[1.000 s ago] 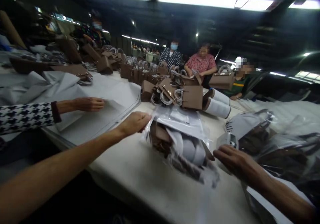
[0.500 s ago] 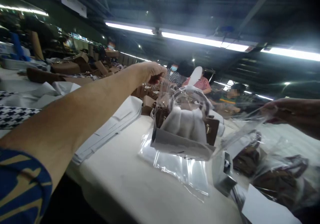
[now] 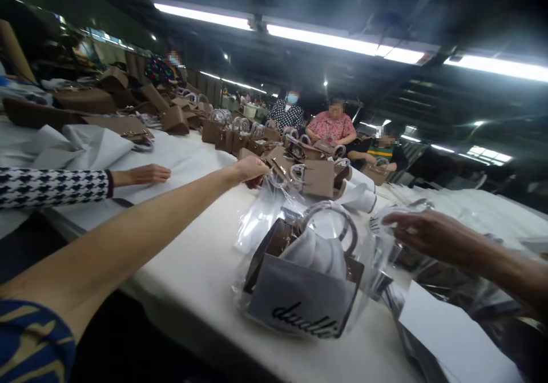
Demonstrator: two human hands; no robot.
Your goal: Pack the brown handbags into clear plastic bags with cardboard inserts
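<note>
A brown handbag (image 3: 252, 269) stands near the front of the table, inside a clear plastic bag (image 3: 240, 291). White stuffing (image 3: 314, 252) bulges from its top, and its wrapped handle (image 3: 353, 229) arches above. A grey panel with black lettering (image 3: 299, 294) covers the side facing me. At the far left of the plastic, my left hand (image 3: 252, 169) is closed on its edge, arm stretched out. My right hand (image 3: 413, 229) pinches the plastic on the right side, its fingertips partly hidden by the film.
Another person's hand (image 3: 148, 174) in a checked sleeve rests over white sheets at left. Many brown handbags (image 3: 319, 177) crowd the far table. White paper (image 3: 454, 331) and plastic-wrapped bags (image 3: 449, 280) lie at right. Several people sit or stand beyond.
The handbag has come lower and nearer, and its lettered side now faces me. Both my hands have moved down, with the right also shifting left. A co-worker's hand has come into view at left.
</note>
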